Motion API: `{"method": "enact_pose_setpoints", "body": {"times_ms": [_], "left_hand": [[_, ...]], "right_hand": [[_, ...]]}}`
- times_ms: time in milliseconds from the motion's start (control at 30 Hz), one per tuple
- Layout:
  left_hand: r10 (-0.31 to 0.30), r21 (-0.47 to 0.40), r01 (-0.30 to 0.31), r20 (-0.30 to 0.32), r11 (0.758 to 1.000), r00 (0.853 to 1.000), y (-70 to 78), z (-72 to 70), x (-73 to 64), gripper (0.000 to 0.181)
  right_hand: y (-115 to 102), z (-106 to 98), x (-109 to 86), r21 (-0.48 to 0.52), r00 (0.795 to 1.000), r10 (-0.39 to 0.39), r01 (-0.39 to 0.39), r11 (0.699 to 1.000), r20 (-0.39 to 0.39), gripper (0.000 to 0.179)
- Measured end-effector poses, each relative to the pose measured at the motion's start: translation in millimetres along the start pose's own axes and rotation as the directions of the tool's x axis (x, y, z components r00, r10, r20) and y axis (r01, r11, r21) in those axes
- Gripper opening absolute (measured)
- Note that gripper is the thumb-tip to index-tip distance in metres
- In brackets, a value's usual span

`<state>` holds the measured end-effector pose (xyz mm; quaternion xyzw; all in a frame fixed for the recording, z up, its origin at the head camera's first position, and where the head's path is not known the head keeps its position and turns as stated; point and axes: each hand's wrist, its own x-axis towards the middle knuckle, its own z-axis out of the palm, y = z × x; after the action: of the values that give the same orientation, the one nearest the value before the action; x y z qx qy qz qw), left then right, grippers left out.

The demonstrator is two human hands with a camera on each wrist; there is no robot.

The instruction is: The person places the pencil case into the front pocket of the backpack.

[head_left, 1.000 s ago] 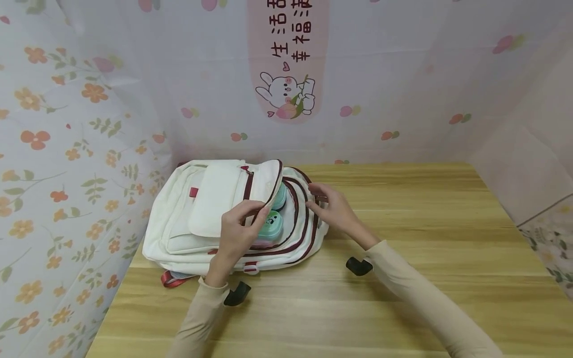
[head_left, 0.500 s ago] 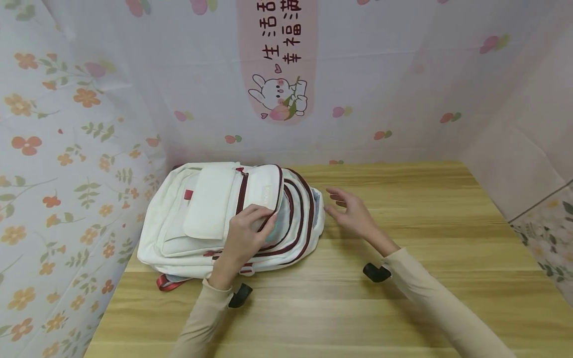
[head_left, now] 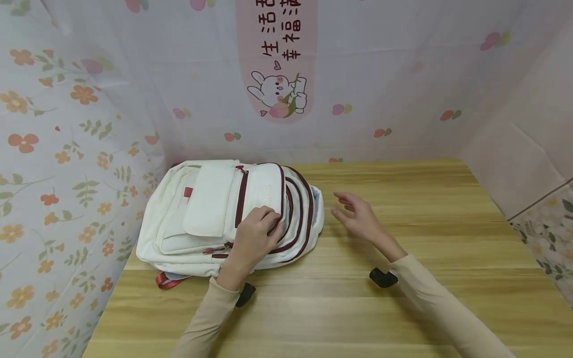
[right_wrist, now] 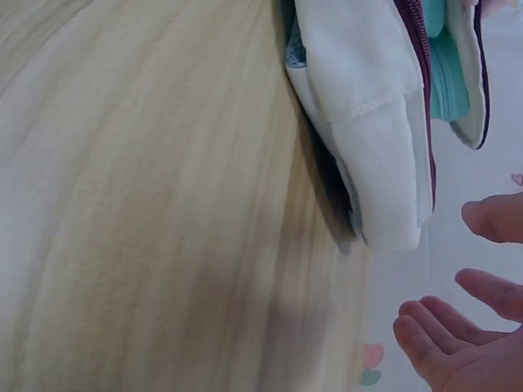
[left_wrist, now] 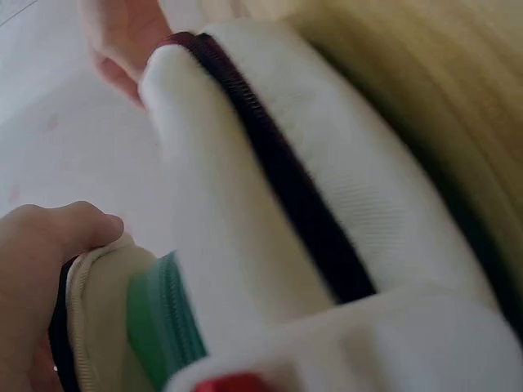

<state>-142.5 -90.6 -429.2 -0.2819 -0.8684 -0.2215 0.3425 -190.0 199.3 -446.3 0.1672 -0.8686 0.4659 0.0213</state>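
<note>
A white backpack (head_left: 210,204) with dark red zippers lies on the table. My left hand (head_left: 256,237) pinches the zippered edge of its front pocket flap (head_left: 264,189), as the left wrist view also shows with the hand (left_wrist: 37,269) at the left. Under the flap, green and teal objects (right_wrist: 448,77) show in the right wrist view; in the head view the flap hides them. My right hand (head_left: 361,219) hovers just right of the backpack's end, holding nothing. Its fingers (right_wrist: 425,327) are spread and relaxed.
The wooden table (head_left: 313,313) extends right and in front of the backpack. A red strap loop (head_left: 166,281) sticks out at the backpack's lower left. Patterned cloth (head_left: 380,74) hangs behind and at the sides. A dark device (head_left: 383,277) sits at the right wrist.
The flap has come down over the pocket, covering the teal boxes in the head view. My left hand keeps its pinch and moved slightly right. My right hand has drawn away rightward from the backpack.
</note>
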Motion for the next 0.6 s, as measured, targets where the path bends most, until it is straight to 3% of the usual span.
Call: {"method": "enact_pose_setpoints", "body": {"times_ms": [200, 367, 467, 600], "left_hand": [[-0.008, 0.022, 0.008, 0.028, 1.000, 1.000, 1.6, -2.0, 0.8, 0.010], [-0.014, 0.005, 0.014, 0.010, 1.000, 1.000, 3.1, -6.5, 11.0, 0.014], [-0.010, 0.028, 0.010, 0.017, 1.000, 1.000, 4.1, -9.0, 22.8, 0.020], [-0.021, 0.083, 0.015, 0.070, 0.996, 0.997, 7.0, -10.0, 39.6, 0.037]], "right_hand": [[4.5, -0.6, -3.6, 0.008, 0.999, 0.021, -0.022, 1.000, 0.041, 0.051], [5.7, -5.8, -4.3, -0.010, 0.998, 0.008, -0.007, 1.000, 0.063, 0.053], [3.2, -11.5, -3.7, -0.069, 0.998, -0.012, 0.017, 0.998, 0.062, 0.056], [-5.8, -20.9, -2.5, -0.204, 0.998, -0.040, 0.048, 0.978, 0.043, 0.064]]}}
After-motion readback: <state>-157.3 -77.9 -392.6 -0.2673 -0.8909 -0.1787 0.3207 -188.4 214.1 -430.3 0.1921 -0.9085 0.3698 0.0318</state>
